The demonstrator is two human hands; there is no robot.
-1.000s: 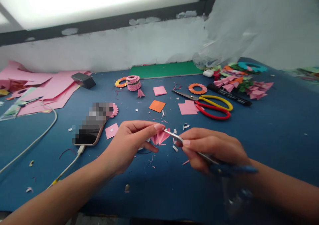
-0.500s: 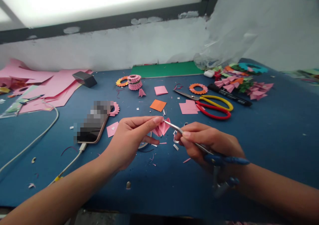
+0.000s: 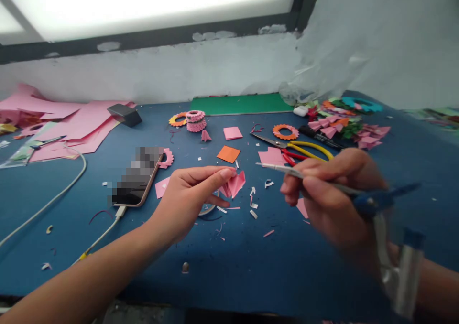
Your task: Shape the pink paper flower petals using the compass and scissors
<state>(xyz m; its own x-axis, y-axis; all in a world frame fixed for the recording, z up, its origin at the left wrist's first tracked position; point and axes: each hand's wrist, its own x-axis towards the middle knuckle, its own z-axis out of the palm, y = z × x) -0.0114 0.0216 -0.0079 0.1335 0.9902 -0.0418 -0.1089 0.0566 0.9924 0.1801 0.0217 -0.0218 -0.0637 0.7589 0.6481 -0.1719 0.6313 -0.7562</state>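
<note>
Drawing compass [image 3: 369, 202] hovering apart from folded pink paper [image 3: 235, 185]

Left hand [image 3: 191, 192]: thumb and index finger are clamping the folded pink paper over the middle of the table [image 3: 304, 276], between front and back edges. Right hand [image 3: 333, 185]: fingers are clamping the drawing compass's leg, its tip aiming left. My judgement: pinching lightly and guiding the tip slowly would be sparing the folds.

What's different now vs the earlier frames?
The right hand has drawn the metal tool to the right; its tip, earlier at the folded pink paper, is now clear of it. Nothing let go: tool still held, left hand still pinching the paper. Scissors and phone unmoved.
</note>
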